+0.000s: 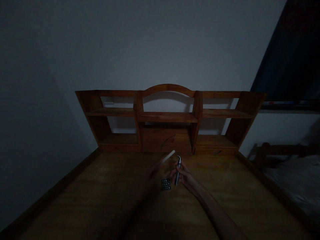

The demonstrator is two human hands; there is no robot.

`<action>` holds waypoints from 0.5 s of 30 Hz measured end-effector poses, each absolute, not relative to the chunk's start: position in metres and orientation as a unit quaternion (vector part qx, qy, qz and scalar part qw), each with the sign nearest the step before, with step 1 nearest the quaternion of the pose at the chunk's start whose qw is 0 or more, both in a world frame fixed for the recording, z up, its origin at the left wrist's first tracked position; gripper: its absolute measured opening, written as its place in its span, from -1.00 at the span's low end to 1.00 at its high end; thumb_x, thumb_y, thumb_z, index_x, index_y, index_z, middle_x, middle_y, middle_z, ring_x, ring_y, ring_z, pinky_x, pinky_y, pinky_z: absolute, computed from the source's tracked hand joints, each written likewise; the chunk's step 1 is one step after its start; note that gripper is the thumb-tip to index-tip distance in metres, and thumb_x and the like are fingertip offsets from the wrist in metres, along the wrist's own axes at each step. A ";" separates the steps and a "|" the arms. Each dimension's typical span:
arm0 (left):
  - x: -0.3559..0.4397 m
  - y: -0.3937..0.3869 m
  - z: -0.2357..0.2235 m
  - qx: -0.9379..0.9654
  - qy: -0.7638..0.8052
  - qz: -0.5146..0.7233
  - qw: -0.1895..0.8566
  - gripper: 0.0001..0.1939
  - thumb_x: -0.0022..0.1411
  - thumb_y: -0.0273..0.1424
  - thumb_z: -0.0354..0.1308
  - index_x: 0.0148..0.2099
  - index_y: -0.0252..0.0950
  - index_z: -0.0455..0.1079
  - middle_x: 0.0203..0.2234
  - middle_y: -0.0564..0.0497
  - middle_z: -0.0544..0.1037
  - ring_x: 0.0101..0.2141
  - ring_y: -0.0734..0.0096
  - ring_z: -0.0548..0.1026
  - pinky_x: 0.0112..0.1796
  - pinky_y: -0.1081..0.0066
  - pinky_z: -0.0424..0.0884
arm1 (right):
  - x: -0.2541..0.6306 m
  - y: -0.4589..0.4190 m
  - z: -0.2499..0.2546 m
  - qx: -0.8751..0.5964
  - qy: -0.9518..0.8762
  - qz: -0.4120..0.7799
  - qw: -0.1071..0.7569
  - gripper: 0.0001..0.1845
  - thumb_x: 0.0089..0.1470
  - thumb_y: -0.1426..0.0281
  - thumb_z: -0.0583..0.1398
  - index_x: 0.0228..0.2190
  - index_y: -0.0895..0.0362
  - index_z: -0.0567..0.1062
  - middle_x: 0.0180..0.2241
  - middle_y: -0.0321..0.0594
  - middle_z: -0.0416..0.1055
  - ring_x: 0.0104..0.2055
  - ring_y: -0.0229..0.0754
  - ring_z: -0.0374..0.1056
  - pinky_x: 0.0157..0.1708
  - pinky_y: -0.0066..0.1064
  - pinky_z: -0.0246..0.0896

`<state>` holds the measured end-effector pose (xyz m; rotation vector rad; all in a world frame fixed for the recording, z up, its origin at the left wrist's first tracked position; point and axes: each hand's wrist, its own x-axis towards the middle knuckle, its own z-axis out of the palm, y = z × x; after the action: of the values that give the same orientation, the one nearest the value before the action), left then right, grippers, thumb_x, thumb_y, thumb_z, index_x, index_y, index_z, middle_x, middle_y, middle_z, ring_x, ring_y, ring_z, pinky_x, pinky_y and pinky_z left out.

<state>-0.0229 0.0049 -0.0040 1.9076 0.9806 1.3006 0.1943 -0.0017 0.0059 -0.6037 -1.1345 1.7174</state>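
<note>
My left hand (pixel 153 171), dim and blurred, is closed around the lower end of a slim white stick (pixel 169 156), whose kind I cannot make out. The stick slants up to the right. In my right hand (pixel 183 174) I grip bent-tip tweezers (pixel 178 173), held nearly upright with the curved point at the top. On the desk between and just below my hands lies a small dark block of shiny pieces in rows (pixel 165 184); neither hand visibly touches it.
The wooden desk (pixel 100 200) has a raised rim along its sides. A wooden shelf unit (pixel 167 116) stands along its back edge against the pale wall. At the right are a dark window or curtain (pixel 295 56) and pale bedding (pixel 300 180). The light is very dim.
</note>
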 end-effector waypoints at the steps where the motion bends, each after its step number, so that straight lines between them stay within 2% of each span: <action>1: -0.022 0.002 0.000 0.730 0.365 0.487 0.310 -0.59 0.31 -0.36 -0.08 0.18 -0.10 0.27 0.12 0.01 0.37 0.10 0.14 0.33 0.14 0.06 0.20 | 0.194 -0.002 0.005 -0.249 -0.465 0.703 0.477 -0.66 0.11 0.13 0.16 -0.18 0.03 0.20 -0.36 -0.20 0.50 -0.47 -0.13 0.46 -0.52 -0.38 0.26; 8: -0.015 -0.010 0.013 0.755 0.361 0.459 0.298 -0.55 0.29 -0.42 -0.08 0.20 -0.08 0.25 0.16 -0.01 0.32 0.16 0.14 0.26 0.16 0.00 0.15 | 0.194 -0.001 0.002 -0.252 -0.465 0.698 0.483 -0.66 0.12 0.14 0.16 -0.16 0.04 0.22 -0.38 -0.21 0.49 -0.47 -0.13 0.47 -0.52 -0.39 0.26; 15: -0.014 -0.005 0.007 0.736 0.360 0.485 0.305 -0.58 0.25 -0.39 0.01 0.15 -0.12 0.31 0.09 -0.05 0.41 0.10 0.13 0.34 0.13 0.02 0.21 | 0.193 -0.002 0.003 -0.256 -0.458 0.703 0.480 -0.60 0.07 0.10 0.19 -0.16 0.03 0.21 -0.38 -0.23 0.50 -0.50 -0.17 0.46 -0.52 -0.41 0.26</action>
<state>-0.0137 -0.0045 0.0069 1.9485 0.9525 1.2852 0.1934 -0.0020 0.0034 -0.6244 -1.1166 1.7150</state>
